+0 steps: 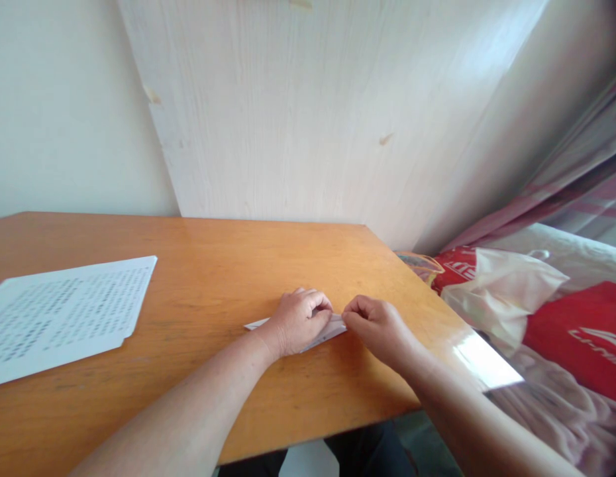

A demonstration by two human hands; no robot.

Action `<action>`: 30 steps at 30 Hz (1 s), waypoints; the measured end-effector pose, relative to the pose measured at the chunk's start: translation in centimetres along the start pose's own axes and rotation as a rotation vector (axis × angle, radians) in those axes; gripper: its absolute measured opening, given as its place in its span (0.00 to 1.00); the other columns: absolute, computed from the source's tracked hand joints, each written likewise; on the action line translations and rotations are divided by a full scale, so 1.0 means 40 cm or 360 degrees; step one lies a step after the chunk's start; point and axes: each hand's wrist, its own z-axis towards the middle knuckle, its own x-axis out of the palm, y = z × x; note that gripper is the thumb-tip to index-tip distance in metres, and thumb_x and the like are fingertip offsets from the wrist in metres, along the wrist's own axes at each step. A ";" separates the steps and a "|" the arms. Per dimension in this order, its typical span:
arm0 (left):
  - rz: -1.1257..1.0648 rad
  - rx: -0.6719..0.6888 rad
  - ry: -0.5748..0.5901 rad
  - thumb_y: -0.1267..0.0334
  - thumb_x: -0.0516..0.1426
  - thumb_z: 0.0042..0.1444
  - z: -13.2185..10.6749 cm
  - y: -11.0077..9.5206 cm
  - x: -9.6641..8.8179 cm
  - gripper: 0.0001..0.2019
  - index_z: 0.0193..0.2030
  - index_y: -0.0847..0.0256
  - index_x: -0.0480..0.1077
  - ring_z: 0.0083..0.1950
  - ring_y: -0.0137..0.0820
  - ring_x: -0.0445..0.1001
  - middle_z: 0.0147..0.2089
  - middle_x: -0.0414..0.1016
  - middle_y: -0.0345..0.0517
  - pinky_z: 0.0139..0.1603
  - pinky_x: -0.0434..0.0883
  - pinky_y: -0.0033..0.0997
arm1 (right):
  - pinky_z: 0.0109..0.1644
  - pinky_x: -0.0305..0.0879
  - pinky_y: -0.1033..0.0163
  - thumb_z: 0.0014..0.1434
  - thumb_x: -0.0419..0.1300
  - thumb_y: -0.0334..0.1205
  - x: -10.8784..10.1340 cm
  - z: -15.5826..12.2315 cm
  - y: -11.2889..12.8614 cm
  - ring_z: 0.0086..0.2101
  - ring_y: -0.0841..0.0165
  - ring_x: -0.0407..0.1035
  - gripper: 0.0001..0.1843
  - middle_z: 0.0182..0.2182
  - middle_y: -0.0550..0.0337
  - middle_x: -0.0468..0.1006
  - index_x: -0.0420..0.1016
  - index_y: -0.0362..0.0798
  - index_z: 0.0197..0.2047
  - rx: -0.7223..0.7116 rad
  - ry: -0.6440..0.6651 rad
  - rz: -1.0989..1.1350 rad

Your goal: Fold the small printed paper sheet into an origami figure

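A small folded piece of white paper (332, 328) lies flat on the orange wooden table (203, 291), near its right side. My left hand (297, 320) rests on top of the paper with its fingers curled and pressed down. My right hand (376, 326) pinches the paper's right end between thumb and fingers. Most of the paper is hidden under my left hand; only a left corner and a strip between the hands show.
A printed white sheet (64, 311) lies at the table's left. A pale wooden board (312, 112) leans against the wall behind the table. To the right are a clear plastic bag (501, 291) and red fabric (581, 331) on bedding.
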 end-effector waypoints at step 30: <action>0.0291 0.0039 0.0078 0.64 0.54 0.67 -0.013 -0.021 -0.001 0.09 0.35 0.58 0.71 0.44 0.37 0.68 0.39 0.71 0.44 0.45 0.66 0.37 | 0.29 0.59 0.67 0.51 0.59 0.31 -0.107 0.096 -0.040 0.27 0.70 0.68 0.07 0.27 0.65 0.77 0.77 0.50 0.32 -0.0350 0.0971 -0.0012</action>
